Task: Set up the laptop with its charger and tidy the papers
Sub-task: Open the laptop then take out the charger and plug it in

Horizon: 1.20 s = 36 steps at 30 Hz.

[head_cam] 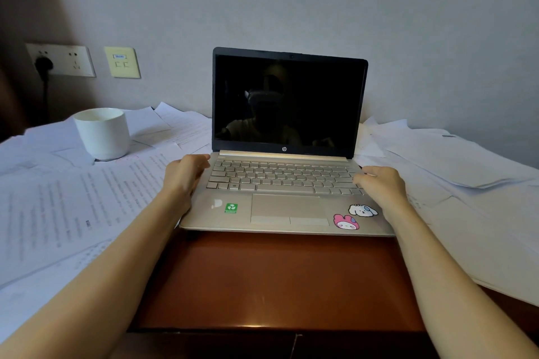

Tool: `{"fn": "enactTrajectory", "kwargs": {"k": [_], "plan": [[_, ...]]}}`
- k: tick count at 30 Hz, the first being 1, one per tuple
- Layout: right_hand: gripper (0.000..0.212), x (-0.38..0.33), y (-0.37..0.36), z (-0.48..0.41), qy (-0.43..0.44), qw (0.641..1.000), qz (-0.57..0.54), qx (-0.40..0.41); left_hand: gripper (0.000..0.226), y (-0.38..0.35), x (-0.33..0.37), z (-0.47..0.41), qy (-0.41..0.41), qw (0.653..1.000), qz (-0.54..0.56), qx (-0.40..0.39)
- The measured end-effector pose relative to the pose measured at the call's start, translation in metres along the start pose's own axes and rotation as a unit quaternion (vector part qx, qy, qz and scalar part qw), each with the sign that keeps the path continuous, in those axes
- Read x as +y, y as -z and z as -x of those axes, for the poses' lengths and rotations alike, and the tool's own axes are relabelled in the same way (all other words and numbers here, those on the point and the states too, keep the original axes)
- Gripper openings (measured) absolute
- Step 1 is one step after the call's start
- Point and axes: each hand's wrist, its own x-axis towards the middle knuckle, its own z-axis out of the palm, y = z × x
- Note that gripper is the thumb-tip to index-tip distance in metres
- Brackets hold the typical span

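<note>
A gold laptop [284,204] stands open in the middle of a brown desk [277,280], its screen dark. My left hand [182,176] grips the base's left edge, and my right hand [380,186] grips its right edge, fingers curled over the keyboard side. Loose printed papers [73,204] cover the desk to the left. More papers [455,160] lie spread to the right. No charger brick or laptop cable shows.
A white mug [102,132] stands on the papers at the back left. On the wall behind it are a socket plate [62,60] with a black plug in it and a yellowish network plate [122,62]. The wall is close behind the laptop.
</note>
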Motion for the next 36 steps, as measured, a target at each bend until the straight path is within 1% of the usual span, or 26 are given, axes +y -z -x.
{"fn": "enactTrajectory", "kwargs": {"k": [3, 7, 10, 14, 17, 20, 22, 25, 29, 32, 36], "plan": [[0.043, 0.0, 0.0, 0.001, -0.004, 1.0, -0.001, 0.004, 0.023, 0.0, 0.0, 0.002, 0.008, 1.0, -0.013, -0.001], [0.037, 0.0, 0.001, 0.004, -0.007, 1.0, 0.0, 0.001, 0.034, 0.0, -0.002, 0.001, 0.008, 0.999, -0.032, 0.0], [0.042, 0.0, 0.0, 0.006, -0.006, 1.0, 0.004, 0.001, 0.031, 0.0, -0.006, -0.002, -0.003, 0.999, -0.049, 0.015], [0.046, 0.002, -0.001, 0.006, 0.002, 1.0, 0.016, -0.003, 0.022, -0.004, -0.007, 0.006, -0.038, 0.995, -0.09, 0.036], [0.042, 0.002, -0.001, 0.007, 0.01, 0.999, 0.038, -0.008, 0.031, -0.01, -0.008, 0.004, -0.083, 0.984, -0.151, 0.036], [0.037, 0.003, -0.001, 0.009, 0.036, 0.995, 0.091, -0.029, 0.038, -0.015, -0.008, 0.008, -0.107, 0.969, -0.221, 0.031], [0.043, 0.004, -0.001, 0.01, 0.048, 0.991, 0.116, -0.047, 0.042, -0.016, -0.008, 0.012, -0.118, 0.949, -0.29, 0.017], [0.048, 0.007, 0.002, 0.009, 0.056, 0.982, 0.167, -0.065, 0.048, -0.018, -0.003, 0.016, -0.146, 0.904, -0.403, -0.01], [0.046, 0.004, 0.01, 0.008, 0.047, 0.969, 0.23, -0.077, 0.052, -0.034, 0.009, 0.022, -0.184, 0.847, -0.495, -0.062], [0.048, -0.001, 0.019, 0.004, 0.065, 0.958, 0.271, -0.07, 0.056, -0.056, 0.016, 0.032, -0.233, 0.808, -0.532, -0.099], [0.047, -0.004, 0.031, -0.006, 0.097, 0.946, 0.306, -0.054, 0.058, -0.103, 0.019, 0.041, -0.28, 0.782, -0.536, -0.149]]}}
